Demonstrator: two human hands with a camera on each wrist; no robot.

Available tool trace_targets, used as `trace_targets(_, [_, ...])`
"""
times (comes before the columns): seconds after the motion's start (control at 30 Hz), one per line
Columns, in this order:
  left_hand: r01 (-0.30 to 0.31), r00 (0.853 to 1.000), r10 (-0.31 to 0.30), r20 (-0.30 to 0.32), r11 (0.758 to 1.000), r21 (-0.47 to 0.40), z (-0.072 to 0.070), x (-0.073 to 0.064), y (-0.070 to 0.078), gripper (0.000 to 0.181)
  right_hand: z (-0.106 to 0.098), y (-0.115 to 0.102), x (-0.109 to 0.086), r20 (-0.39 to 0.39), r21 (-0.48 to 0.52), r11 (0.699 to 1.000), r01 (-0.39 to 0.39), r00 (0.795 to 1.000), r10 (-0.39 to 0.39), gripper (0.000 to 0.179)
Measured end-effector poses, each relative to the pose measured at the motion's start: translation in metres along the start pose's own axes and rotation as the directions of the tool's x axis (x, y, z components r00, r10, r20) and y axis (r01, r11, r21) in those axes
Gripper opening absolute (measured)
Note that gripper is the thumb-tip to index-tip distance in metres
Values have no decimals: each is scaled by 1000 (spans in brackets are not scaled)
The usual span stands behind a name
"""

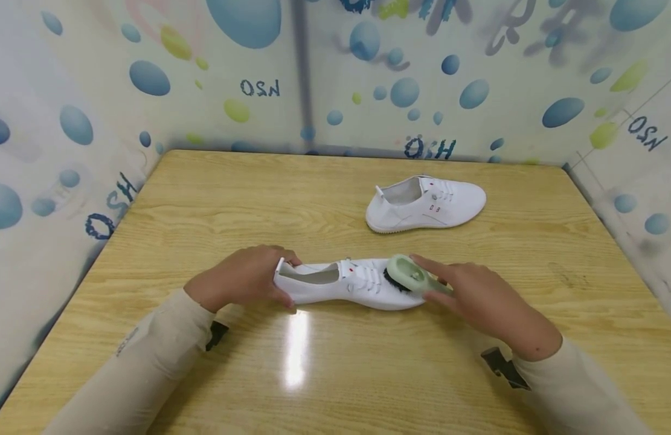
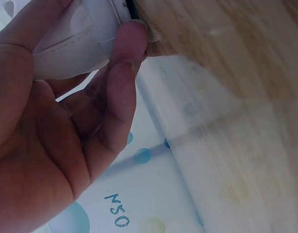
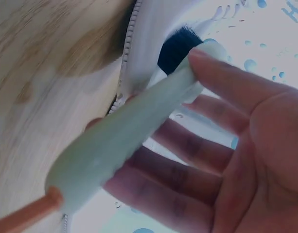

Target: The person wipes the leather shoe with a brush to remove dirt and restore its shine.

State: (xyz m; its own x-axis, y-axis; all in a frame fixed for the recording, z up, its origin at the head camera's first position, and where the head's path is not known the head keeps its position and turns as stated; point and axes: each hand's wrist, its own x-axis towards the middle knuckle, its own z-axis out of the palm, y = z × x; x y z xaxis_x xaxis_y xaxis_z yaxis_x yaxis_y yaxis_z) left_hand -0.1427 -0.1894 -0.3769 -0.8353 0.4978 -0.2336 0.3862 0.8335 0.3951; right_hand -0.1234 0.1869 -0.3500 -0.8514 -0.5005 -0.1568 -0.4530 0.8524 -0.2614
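Observation:
A white lace-up shoe (image 1: 324, 295) lies on the table with its toe to the right. My left hand (image 1: 253, 275) grips its heel, thumb on the near side and fingers on the far side; in the left wrist view the fingers (image 2: 123, 92) curl round the heel. My right hand (image 1: 476, 296) holds a pale green brush (image 1: 408, 273) by its handle. Its dark bristles (image 3: 180, 48) touch the top of the shoe's toe in front of the laces. In the right wrist view the handle (image 3: 114, 131) lies across the curled fingers.
A second white shoe (image 1: 427, 208) stands behind the first, toe to the right. The wooden table (image 1: 232, 205) meets walls printed with blue and green bubbles (image 1: 404, 92) at the back and sides. A bright reflection lies on the tabletop in front of the held shoe.

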Motion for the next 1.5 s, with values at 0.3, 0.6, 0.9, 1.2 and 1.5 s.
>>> trace_targets(0.3, [0,1000,0,-2,1000,7,1,-1,0,69,-4,1,2,5,-24,997,-76,997,76,61])
trace_targets(0.6, [-77,997,79,-21,992,96,3,-1,0,61,-2,5,3,-28,-78,994,-76,997,74,62])
trace_targets(0.9, [-120,977,153,-152,972,204,7,-1,3,63,-4,6,1,-135,-109,992,-67,989,52,64])
trace_targets(1.2, [-139,911,258,-321,926,351,4,-2,6,63,-5,5,1,-208,-91,995,-48,978,28,64])
trace_targets(1.5, [-197,830,381,-408,883,426,3,-2,11,83,-6,3,0,-293,-86,994,-72,955,43,66])
